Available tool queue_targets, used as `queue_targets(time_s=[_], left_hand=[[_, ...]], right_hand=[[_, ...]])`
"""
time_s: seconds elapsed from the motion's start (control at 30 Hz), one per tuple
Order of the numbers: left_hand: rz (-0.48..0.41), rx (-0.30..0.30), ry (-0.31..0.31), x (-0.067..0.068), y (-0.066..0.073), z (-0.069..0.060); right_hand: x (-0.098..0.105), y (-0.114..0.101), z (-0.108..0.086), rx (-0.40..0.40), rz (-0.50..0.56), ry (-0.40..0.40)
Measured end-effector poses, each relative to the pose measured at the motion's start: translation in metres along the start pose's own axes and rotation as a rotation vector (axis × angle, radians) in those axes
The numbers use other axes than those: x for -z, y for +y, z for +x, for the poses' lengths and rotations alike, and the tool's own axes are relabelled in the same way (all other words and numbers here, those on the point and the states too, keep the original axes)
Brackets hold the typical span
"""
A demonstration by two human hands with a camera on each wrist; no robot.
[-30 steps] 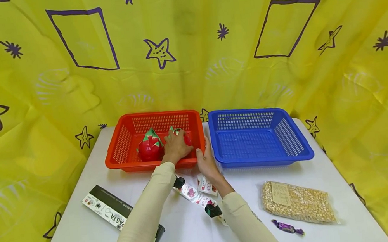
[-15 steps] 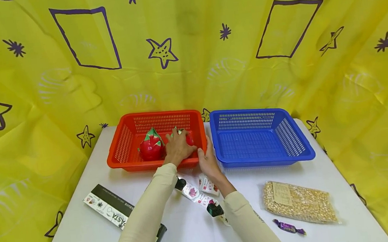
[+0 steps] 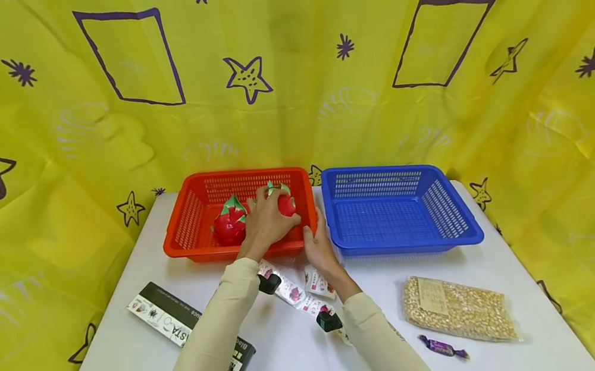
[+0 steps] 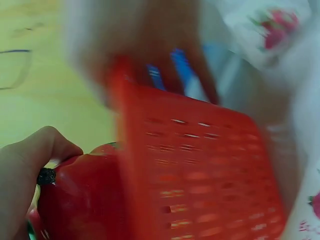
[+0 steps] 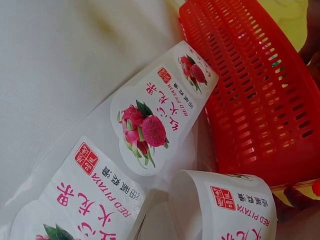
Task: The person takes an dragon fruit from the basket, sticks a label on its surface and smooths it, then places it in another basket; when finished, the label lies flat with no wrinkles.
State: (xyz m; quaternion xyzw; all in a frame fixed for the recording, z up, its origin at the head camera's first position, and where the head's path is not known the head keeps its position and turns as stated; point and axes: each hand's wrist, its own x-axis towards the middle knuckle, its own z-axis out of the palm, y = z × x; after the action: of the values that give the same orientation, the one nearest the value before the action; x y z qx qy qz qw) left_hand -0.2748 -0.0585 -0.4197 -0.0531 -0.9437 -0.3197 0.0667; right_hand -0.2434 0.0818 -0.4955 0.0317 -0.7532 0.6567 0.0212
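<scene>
My left hand (image 3: pixel 268 221) reaches into the red basket (image 3: pixel 196 253) and grips a red dragon fruit (image 3: pixel 287 205) with green leaf tips. The left wrist view shows the thumb against the glossy fruit (image 4: pixel 87 195). A second dragon fruit (image 3: pixel 229 226) sits to the left in the same basket. My right hand (image 3: pixel 321 249) holds the basket's right end by the rim, in the gap beside the blue basket. Below this hand lies a strip of printed red pitaya labels (image 5: pixel 145 120), with a curled part (image 5: pixel 240 210) close to the basket wall.
A blue basket (image 3: pixel 405 247) stands to the right. In front of it lie a bag of corn kernels (image 3: pixel 457 309) and a purple wrapped candy (image 3: pixel 443 347). At the left, a black and white pasta sauce box (image 3: pixel 172 311) is partly behind my left forearm. A yellow curtain (image 3: pixel 291 120) hangs behind.
My left hand has raised the dragon fruit slightly inside the red basket, and the left forearm has shifted a little left. The right hand keeps its place on the rim.
</scene>
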Motion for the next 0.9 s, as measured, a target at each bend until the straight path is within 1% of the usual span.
queue_targets(time_s=[0.07,0.2,0.27,0.4,0.5,0.63,0.77,0.9], left_hand=[[-0.039,-0.01,0.023,0.01,0.005,-0.007],[-0.085,-0.038,0.056,0.025,0.012,-0.019],[-0.098,-0.052,0.069,0.031,0.013,-0.025],[-0.112,-0.077,0.09,0.038,0.012,-0.04],[-0.129,-0.095,0.106,0.04,0.01,-0.054],[-0.152,-0.113,0.138,0.037,0.006,-0.075],[-0.143,-0.124,0.158,0.033,0.002,-0.098],[-0.137,-0.125,0.16,0.032,0.001,-0.116]], right_hand=[[0.0,-0.001,0.001,0.006,0.001,-0.005],[0.001,-0.003,0.001,0.013,0.003,-0.015],[0.001,-0.003,0.002,0.015,0.011,-0.019],[0.001,-0.001,0.001,0.014,0.024,-0.032],[0.0,0.001,0.0,0.012,0.027,-0.028],[0.0,0.002,-0.001,-0.008,0.042,-0.016],[0.001,0.002,-0.001,-0.018,0.063,-0.013],[0.002,0.003,0.0,-0.032,0.098,-0.019]])
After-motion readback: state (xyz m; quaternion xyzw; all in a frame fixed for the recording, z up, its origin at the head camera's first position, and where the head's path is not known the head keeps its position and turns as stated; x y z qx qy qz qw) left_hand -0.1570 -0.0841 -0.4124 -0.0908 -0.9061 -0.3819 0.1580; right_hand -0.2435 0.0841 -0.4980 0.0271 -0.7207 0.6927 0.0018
